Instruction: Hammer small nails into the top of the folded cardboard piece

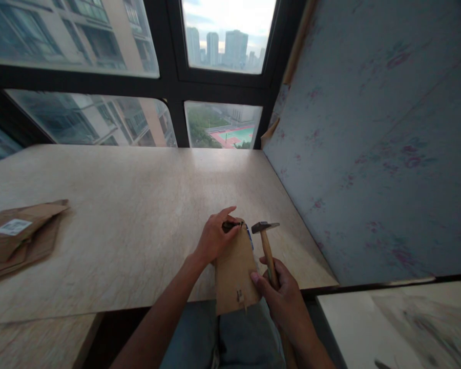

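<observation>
My left hand (215, 237) is closed at the upper end of a flat brown kraft-paper piece (232, 271). Between its thumb and forefinger is a small dark object (229, 226), whose kind I cannot make out. My right hand (286, 294) grips a hammer (267, 241) by its wooden handle, metal head up, just right of the paper. The right thumb touches the paper's right edge. A strip of blue (249, 237) shows along the upper right edge of the paper. The paper's lower end hangs past the counter's front edge above my lap.
Several brown paper packages (42, 230), the top one labelled, lie on the marble-patterned counter (119, 215) at the left. A flower-papered wall (369, 154) bounds the right side. Dark-framed windows (176, 87) stand behind. A pale surface (399, 328) lies at the lower right.
</observation>
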`<state>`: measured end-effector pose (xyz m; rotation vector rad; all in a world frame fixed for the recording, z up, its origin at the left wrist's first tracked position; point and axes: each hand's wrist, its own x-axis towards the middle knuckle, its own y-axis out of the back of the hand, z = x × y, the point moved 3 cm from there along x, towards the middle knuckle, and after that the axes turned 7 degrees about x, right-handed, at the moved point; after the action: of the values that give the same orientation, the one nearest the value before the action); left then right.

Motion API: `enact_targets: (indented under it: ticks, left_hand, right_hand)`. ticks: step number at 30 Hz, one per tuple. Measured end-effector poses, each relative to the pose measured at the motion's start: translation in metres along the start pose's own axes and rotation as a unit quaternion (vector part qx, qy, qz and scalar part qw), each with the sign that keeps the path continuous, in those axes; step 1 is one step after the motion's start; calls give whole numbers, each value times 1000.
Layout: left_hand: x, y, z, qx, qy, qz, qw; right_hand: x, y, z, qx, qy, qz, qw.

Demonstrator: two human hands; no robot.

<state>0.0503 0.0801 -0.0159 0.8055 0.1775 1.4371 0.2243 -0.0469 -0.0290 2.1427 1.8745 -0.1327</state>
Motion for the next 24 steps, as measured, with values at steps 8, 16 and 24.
enact_targets:
  ticks: [8, 16, 24]
  left_hand:
    - [1, 1, 0, -21, 10, -22, 999]
    - [-2, 14, 5, 7, -61, -6, 998]
    - [-58, 84, -24, 127, -65, 83, 986]
  right_hand:
    - [1, 0, -2, -1, -6, 6, 1000]
    - [0, 7, -1, -4, 5, 22, 1000]
    - [-22, 16, -16, 16, -26, 66, 997]
